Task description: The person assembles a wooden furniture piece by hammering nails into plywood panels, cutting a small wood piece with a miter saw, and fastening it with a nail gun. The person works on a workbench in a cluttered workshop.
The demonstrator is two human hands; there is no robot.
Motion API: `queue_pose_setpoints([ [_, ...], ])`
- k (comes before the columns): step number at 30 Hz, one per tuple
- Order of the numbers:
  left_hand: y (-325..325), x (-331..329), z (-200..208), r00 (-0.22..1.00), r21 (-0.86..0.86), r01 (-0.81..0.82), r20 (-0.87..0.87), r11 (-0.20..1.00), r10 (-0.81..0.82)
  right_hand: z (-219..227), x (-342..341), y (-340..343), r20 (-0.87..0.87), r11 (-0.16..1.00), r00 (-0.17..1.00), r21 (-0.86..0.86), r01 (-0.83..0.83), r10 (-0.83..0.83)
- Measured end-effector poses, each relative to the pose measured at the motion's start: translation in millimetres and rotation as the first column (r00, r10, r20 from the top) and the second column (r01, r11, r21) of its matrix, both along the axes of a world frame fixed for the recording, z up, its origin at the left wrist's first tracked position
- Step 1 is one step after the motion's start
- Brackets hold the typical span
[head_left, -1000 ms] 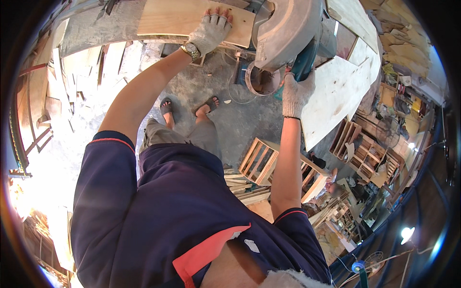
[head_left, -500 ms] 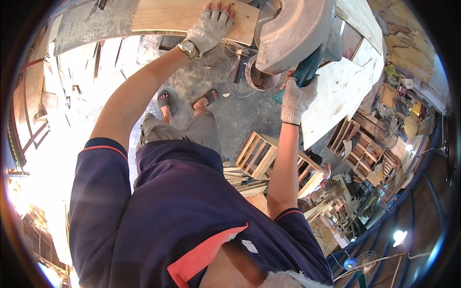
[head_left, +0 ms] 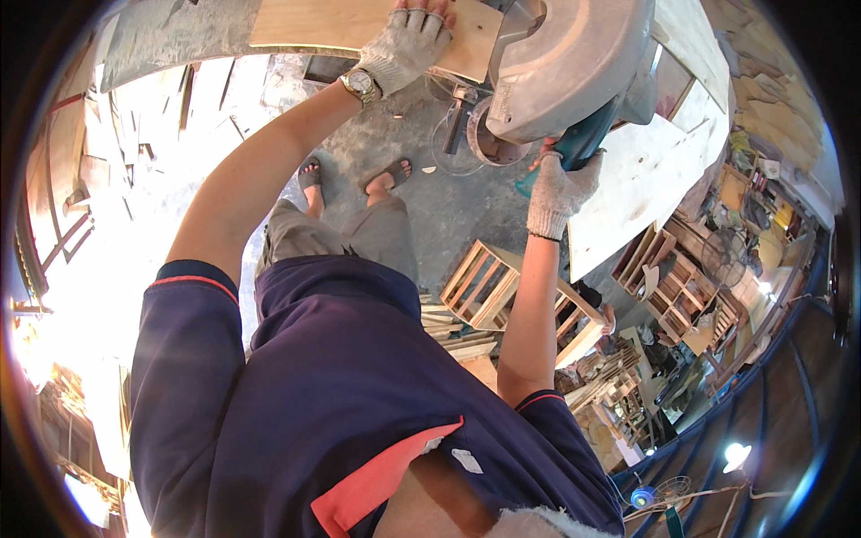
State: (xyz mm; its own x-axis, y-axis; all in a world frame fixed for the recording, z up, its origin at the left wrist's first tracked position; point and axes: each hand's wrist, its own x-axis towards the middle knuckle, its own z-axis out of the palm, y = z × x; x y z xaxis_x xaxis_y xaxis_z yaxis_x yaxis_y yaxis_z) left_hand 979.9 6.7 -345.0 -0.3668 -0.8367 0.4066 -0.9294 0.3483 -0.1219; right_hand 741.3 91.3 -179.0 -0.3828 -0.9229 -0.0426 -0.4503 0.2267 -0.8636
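A pale wooden board (head_left: 318, 25) lies along the top of the view, its right end beside a miter saw (head_left: 569, 67) with a big grey guard. My left hand (head_left: 408, 47), in a knitted glove with bare fingertips, rests on this board with its fingers spread. A watch (head_left: 360, 83) sits on that wrist. My right hand (head_left: 565, 188), gloved too, is closed around the saw's teal handle (head_left: 587, 134). The guard hides the blade, and I cannot tell whether it touches the board.
Pale plywood sheets (head_left: 619, 188) lie right of the saw. Slatted wooden crates (head_left: 484, 282) stand on the concrete floor (head_left: 453, 202) behind my right arm. Wooden shelving units (head_left: 668, 278) and a fan (head_left: 725, 255) are farther right. Board offcuts lean at the left in glare.
The saw, board and both hands appear slightly farther right in the picture, the saw handle also a little lower. Both hands keep their places on the board and the handle.
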Motion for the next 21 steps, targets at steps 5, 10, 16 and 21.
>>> queue_pose_setpoints([
  [5, -2, -1, -4, 0.999, -0.059, -0.007, -0.041, 0.998, 0.005, -9, -1, 1, -0.019, 1.000, 1.000, 0.000, 0.017, -0.017],
  [10, -4, -5, -7, 0.996, -0.106, -0.045, -0.086, 0.993, 0.036, -19, -3, 3, -0.038, 0.999, 0.998, 0.012, 0.041, -0.041],
  [16, -2, -3, -3, 0.997, -0.050, -0.027, -0.068, 0.998, 0.024, -29, -2, 4, 0.003, 0.994, 0.994, 0.011, 0.110, -0.110],
  [21, 0, 0, 2, 1.000, 0.017, -0.016, 0.007, 1.000, 0.016, -40, -4, 7, 0.091, 0.997, 0.994, -0.028, 0.071, -0.068],
])
